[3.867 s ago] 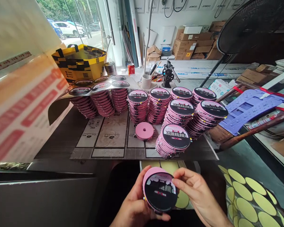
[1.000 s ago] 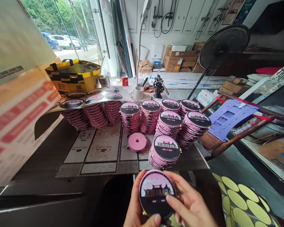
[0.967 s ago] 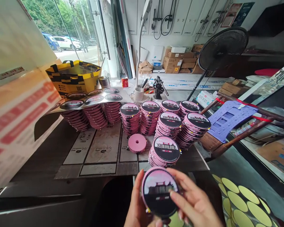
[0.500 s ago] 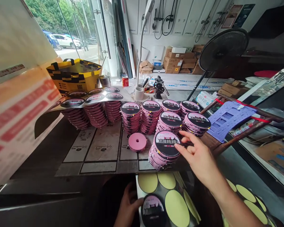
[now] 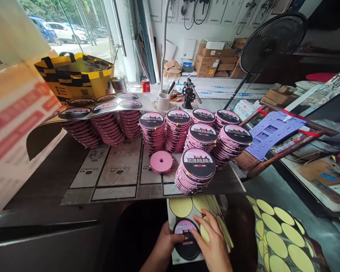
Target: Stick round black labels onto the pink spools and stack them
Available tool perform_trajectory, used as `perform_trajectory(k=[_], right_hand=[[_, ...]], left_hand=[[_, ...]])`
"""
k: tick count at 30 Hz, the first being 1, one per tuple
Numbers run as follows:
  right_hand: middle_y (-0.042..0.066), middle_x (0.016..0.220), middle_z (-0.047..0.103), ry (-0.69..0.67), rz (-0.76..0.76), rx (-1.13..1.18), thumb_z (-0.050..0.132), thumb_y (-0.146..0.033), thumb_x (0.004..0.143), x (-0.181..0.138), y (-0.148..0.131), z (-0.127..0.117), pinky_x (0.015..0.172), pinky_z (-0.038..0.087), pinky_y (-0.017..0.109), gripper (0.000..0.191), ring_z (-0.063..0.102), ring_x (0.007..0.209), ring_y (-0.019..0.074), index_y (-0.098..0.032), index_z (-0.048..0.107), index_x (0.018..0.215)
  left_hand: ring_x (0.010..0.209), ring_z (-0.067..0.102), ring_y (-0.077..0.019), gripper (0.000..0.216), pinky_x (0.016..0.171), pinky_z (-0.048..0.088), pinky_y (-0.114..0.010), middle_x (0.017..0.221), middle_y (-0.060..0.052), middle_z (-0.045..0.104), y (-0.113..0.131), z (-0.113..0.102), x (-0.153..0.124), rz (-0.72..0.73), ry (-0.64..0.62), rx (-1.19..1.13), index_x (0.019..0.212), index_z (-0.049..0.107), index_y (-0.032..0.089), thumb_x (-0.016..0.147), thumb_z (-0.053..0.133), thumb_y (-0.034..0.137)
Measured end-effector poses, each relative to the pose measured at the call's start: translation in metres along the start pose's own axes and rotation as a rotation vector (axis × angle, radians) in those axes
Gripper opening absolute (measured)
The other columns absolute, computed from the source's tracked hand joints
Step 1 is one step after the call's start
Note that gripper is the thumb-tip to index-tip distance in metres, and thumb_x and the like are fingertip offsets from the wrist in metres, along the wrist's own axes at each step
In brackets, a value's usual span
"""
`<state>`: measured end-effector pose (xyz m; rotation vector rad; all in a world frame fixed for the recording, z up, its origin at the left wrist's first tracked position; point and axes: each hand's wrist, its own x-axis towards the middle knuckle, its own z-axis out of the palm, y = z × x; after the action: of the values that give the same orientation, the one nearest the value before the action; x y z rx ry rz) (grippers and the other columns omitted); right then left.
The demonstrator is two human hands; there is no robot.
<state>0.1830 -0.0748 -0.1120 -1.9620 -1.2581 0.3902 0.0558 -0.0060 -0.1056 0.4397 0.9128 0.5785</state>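
On my lap lies a sticker sheet (image 5: 184, 207) with yellow circles where labels have come off. One round black-and-pink sticker (image 5: 187, 241) remains near its lower edge. My left hand (image 5: 164, 245) rests at the sticker's left rim, thumb on it. My right hand (image 5: 212, 245) lies on the sticker's right side, fingers bent and pressing at its edge. Right in front of me on the table stands the nearest stack of pink spools (image 5: 195, 172), topped with a black label. A single bare pink spool (image 5: 161, 161) lies to its left.
Several more labelled pink stacks (image 5: 204, 138) fill the table's back; a full sticker sheet (image 5: 99, 109) covers three unlabelled stacks at left. A yellow-black bag (image 5: 73, 75), a fan (image 5: 272, 41), a purple plastic panel (image 5: 272, 132) and used sheets (image 5: 280, 234) on the floor surround it.
The labelled spool I held has gone onto the nearest stack by my right hand. My right hand has come back to the lap sheet, where both hands now work at the remaining sticker.
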Motion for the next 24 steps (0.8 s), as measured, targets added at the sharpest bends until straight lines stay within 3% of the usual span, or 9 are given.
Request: perform_trajectory(k=[6,8,12,19,24], right_hand=[[0.008,0.091,0.063,0.028,-0.079,-0.007,0.058,-0.026,0.079,0.008,-0.007,0.003,0.079,0.047,0.043,0.013,0.057,0.091,0.0275,-0.024,0.069,0.073],[0.007,0.083,0.063,0.019,-0.087,0.004,0.058,-0.024,0.078,0.010,-0.008,0.004,0.077,0.047,0.041,0.014,0.057,0.087,0.0264,-0.024,0.068,0.069],[0.007,0.086,0.063,0.000,-0.079,0.018,0.063,-0.024,0.075,0.015,-0.012,0.005,0.074,0.049,0.038,0.008,0.058,0.084,0.0251,-0.024,0.070,0.080],[0.004,0.070,0.063,-0.059,-0.085,0.024,0.067,-0.011,0.067,0.028,-0.020,0.001,0.063,0.050,0.031,0.012,0.059,0.071,0.0212,-0.021,0.066,0.062],[0.004,0.070,0.065,-0.060,-0.139,0.027,0.065,-0.017,0.071,0.027,-0.019,0.001,0.063,0.050,0.030,0.009,0.060,0.069,0.0209,-0.021,0.067,0.065]], left_hand=[[0.051,0.055,-0.0133,0.017,0.054,0.041,-0.024,0.050,0.002,0.065,-0.004,-0.007,0.003,0.028,0.103,-0.008,0.051,0.063,0.015,0.040,0.070,0.005],[0.056,0.057,-0.0149,0.015,0.058,0.042,-0.025,0.057,0.000,0.067,-0.007,-0.009,0.005,0.043,0.153,-0.004,0.056,0.066,0.015,0.044,0.075,0.018],[0.075,0.061,-0.0221,0.028,0.072,0.042,-0.030,0.072,-0.005,0.071,-0.009,-0.009,0.007,0.077,0.226,0.010,0.066,0.070,0.016,0.050,0.077,0.038],[0.078,0.062,-0.0254,0.030,0.073,0.043,-0.033,0.070,-0.005,0.071,-0.007,-0.005,0.006,0.103,0.234,0.025,0.066,0.069,0.017,0.050,0.077,0.041],[0.085,0.062,-0.0273,0.032,0.080,0.041,-0.035,0.076,-0.006,0.072,-0.004,-0.007,0.005,0.143,0.248,0.090,0.066,0.070,0.017,0.053,0.075,0.046]])
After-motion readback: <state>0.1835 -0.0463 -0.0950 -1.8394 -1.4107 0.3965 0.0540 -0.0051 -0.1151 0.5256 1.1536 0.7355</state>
